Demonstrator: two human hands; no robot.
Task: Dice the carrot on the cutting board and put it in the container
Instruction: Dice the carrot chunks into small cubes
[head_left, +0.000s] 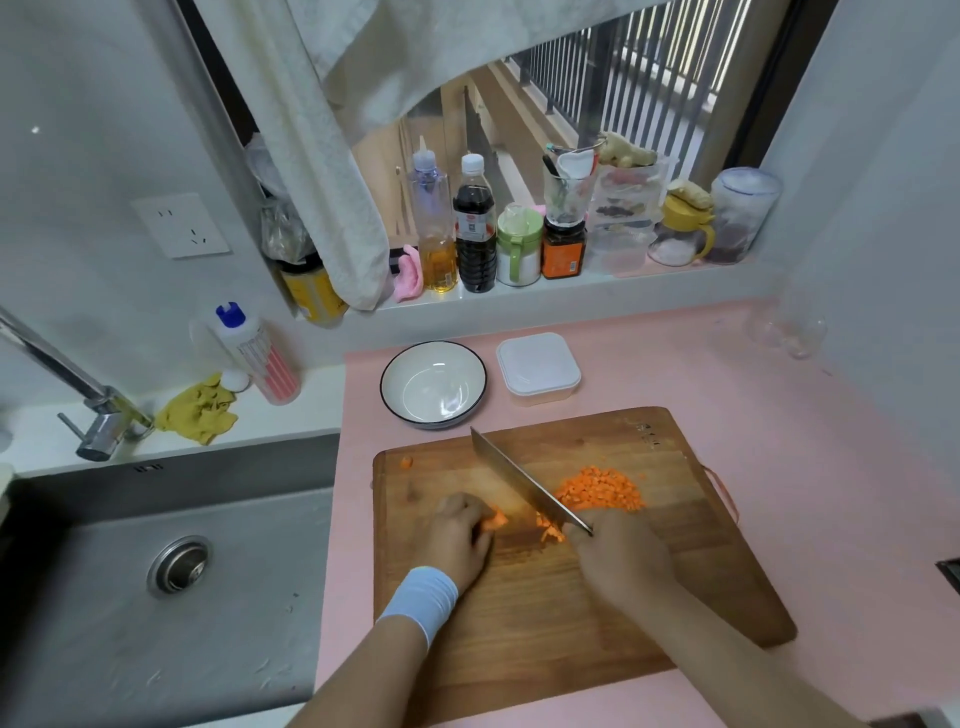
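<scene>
My left hand (460, 540) curls its grip shut over the last carrot piece (494, 519), hiding most of it. My right hand (621, 558) grips the knife (524, 483), whose blade points to 11 o'clock. Small orange carrot cubes (600, 488) sit heaped on the cutting board (545, 613). At 12 o'clock the lidded container (537, 368) waits on the pink desk (779, 441).

A home kitchen: a steel sink (171, 561) with a tap (98, 410) sits beside a pink surface (779, 415), and the windowsill (519, 291) holds oil and sauce bottles (474, 228), seasoning jars (563, 244) and ginger (626, 148), with a wall socket (181, 226) nearby.
</scene>
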